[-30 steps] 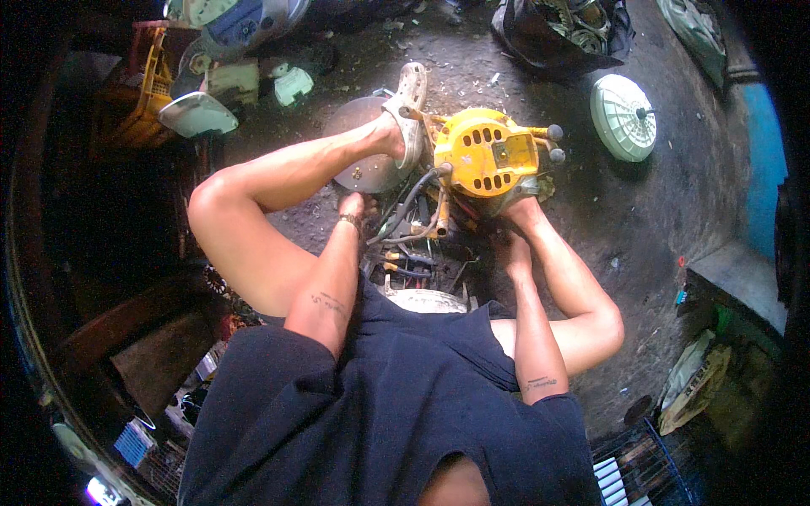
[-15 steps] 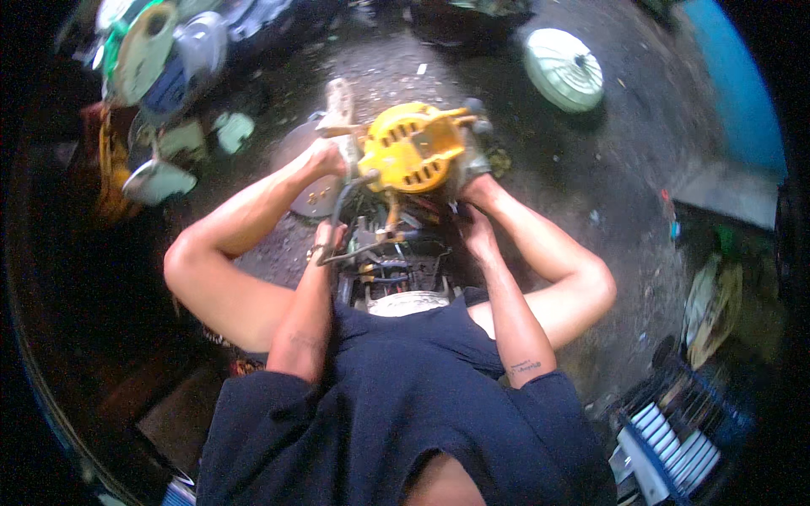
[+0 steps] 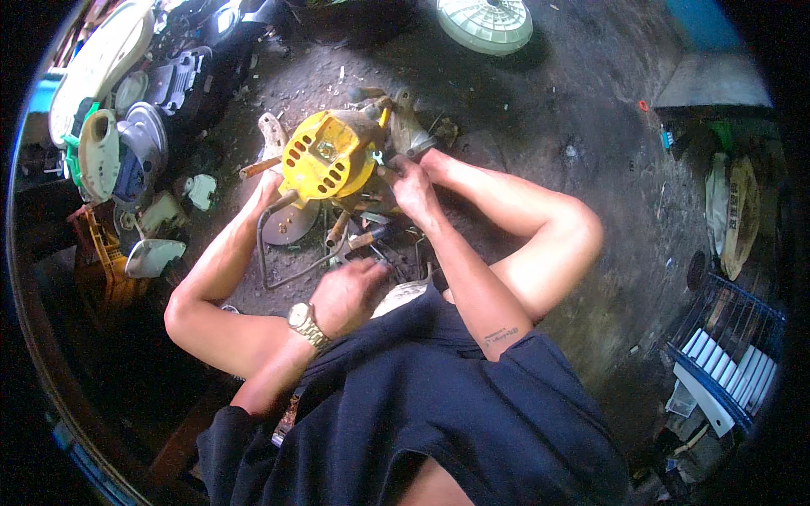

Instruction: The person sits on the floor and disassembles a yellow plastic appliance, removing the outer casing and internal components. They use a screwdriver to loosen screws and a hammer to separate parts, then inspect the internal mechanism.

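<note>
A yellow motor housing (image 3: 308,157) with vent slots, tubular arms and a cable sits between my feet, partly over a grey metal disc (image 3: 278,229). My right hand (image 3: 409,187) grips a small silver open-end wrench (image 3: 378,158) at the housing's right side, its fingers closed round it. Lower down, my left hand (image 3: 346,293), with a watch on the wrist, is near my lap beside some tools and metal rods (image 3: 371,238); its fingers are blurred, so I cannot tell what, if anything, they hold.
Plastic covers (image 3: 101,152) and casings are piled at the left above a yellow plastic crate (image 3: 105,253). A white round grille (image 3: 485,21) lies at the top. At the right are a concrete ledge (image 3: 713,80), sacks (image 3: 734,211) and a blue wire rack (image 3: 717,337).
The yellow housing has shifted left in view. My right hand has risen to its side and now shows a wrench. My left hand has come back toward my lap. The view has turned.
</note>
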{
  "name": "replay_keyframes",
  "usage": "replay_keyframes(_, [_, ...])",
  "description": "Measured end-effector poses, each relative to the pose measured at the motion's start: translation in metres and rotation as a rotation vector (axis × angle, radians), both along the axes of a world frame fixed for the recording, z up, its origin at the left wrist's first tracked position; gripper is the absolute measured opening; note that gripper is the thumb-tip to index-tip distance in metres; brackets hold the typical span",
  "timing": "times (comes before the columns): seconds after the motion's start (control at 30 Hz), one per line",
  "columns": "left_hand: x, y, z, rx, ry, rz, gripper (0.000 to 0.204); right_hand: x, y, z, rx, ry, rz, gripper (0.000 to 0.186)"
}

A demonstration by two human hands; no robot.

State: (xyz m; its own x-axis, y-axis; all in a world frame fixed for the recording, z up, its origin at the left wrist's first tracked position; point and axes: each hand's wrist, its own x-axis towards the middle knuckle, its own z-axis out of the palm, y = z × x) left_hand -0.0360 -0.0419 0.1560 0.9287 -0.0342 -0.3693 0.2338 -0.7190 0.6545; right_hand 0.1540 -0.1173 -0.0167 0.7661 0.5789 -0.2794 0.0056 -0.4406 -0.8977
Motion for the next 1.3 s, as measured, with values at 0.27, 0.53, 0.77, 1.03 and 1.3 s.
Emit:
replay_keyframes(0.27, [0.090,0.072,-0.006,0.839,-0.365,0.317,0.098,0.000,0.004,0.004,-0.013,-0.046,-0.008,0.027])
replay_keyframes(0.53, [0.101,0.076,-0.020,0.642,-0.248,0.441,0.104,0.012,0.000,0.045,-0.083,0.031,-0.005,0.023])
replay_keyframes(0.77, [0.101,0.078,-0.018,0.653,-0.231,0.417,0.097,0.030,0.001,0.064,-0.132,-0.020,0.095,0.026])
replay_keyframes(1.03, [0.101,0.079,-0.021,0.678,-0.206,0.421,0.113,0.063,0.009,0.069,-0.211,0.060,0.306,0.031])
replay_keyframes(1.3, [0.099,0.076,-0.017,0.664,-0.243,0.407,0.097,0.078,0.011,0.059,-0.192,-0.018,0.466,0.033])
